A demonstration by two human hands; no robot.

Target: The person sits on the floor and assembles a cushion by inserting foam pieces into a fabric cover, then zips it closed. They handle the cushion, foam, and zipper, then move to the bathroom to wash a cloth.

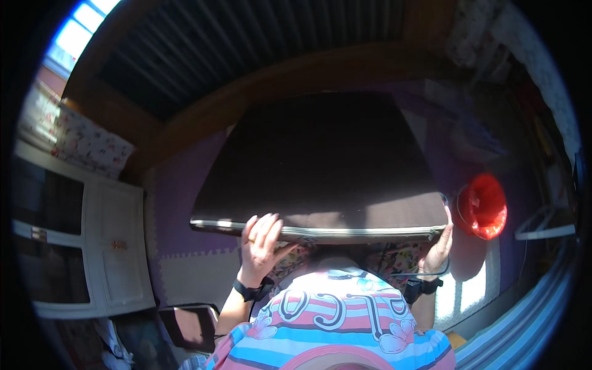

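A large dark brown cushion [314, 154] with a pale zipper along its near edge fills the middle in front of me. My left hand [261, 245] grips that edge left of its middle, the fingers over the top and the thumb lower down at the side. Around the near right corner, my right hand [439, 248] has hold of the cushion; part of its fingers is hidden behind it. Each wrist wears a black band. Patterned cloth [401, 259] shows below the zipper edge.
On the right stands a bin lined with a red bag [490, 209], close to the cushion. A white cabinet [117, 259] is at the left. Beyond the cushion runs a wooden frame with slats [259, 37]. Purple foam mats [179, 191] cover the floor. Blue-striped fabric [524, 320] lies lower right.
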